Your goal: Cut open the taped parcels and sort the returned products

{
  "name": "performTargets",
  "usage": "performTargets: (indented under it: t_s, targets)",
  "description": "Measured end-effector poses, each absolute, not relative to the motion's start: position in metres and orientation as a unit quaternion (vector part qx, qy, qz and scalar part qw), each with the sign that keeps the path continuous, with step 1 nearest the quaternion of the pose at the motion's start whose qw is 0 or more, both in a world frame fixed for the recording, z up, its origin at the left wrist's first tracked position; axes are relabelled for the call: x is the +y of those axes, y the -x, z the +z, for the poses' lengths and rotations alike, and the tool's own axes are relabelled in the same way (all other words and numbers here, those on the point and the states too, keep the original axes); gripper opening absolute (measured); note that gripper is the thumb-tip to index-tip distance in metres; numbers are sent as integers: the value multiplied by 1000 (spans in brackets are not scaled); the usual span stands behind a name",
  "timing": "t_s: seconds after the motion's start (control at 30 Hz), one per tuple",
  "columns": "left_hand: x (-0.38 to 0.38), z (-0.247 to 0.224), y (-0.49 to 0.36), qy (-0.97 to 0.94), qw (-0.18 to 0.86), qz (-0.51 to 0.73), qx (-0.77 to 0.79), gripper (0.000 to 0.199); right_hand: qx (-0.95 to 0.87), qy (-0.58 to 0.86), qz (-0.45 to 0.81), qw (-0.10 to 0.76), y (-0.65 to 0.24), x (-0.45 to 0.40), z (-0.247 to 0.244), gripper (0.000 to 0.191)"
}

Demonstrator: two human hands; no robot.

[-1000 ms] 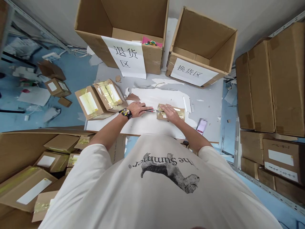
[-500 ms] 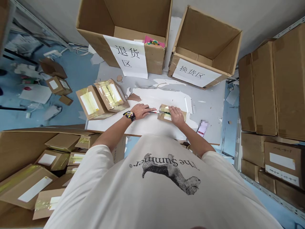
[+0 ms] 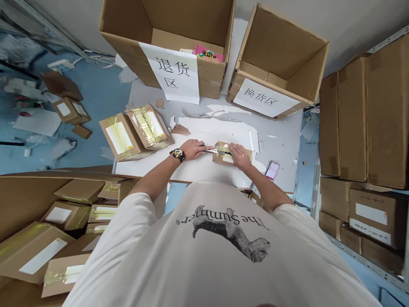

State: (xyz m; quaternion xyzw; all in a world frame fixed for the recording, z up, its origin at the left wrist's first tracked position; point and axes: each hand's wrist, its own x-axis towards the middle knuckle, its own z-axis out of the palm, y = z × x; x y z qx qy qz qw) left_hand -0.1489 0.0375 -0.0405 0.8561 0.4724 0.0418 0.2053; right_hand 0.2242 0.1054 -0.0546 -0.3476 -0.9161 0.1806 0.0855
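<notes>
On the white table, my left hand (image 3: 193, 149) is closed round a thin utility knife (image 3: 210, 150) with some red on it. A watch is on the left wrist. The knife's blade meets the slit top of a small taped cardboard box (image 3: 218, 157). My right hand (image 3: 240, 156) grips this box from its right side, fingers over the top and close to the slit. The box carries a white label, partly covered by the hand. What lies inside the box cannot be made out.
Two taped boxes (image 3: 119, 138) stand left on the table (image 3: 281, 143). Behind are two large open cartons (image 3: 209, 79) with paper signs; a pink packet (image 3: 209, 52) shows in one. A phone (image 3: 272, 170) lies right. Boxes fill a carton (image 3: 28, 187) lower left and a shelf (image 3: 383, 111) right.
The knife and my left hand have shifted slightly right, and my right hand sits a little further right on the box. The whole view has also moved a little.
</notes>
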Motion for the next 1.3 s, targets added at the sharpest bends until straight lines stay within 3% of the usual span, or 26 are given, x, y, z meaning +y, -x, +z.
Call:
performTargets:
  t_s: [0.4, 1.3]
  targets:
    - [43, -51, 170, -863, 221, 57, 451, 58, -921, 345, 169, 62, -229, 97, -48, 63]
    - [156, -37, 163, -936, 218, -3, 276, 55, -908, 368, 189, 74, -229, 88, -45, 64]
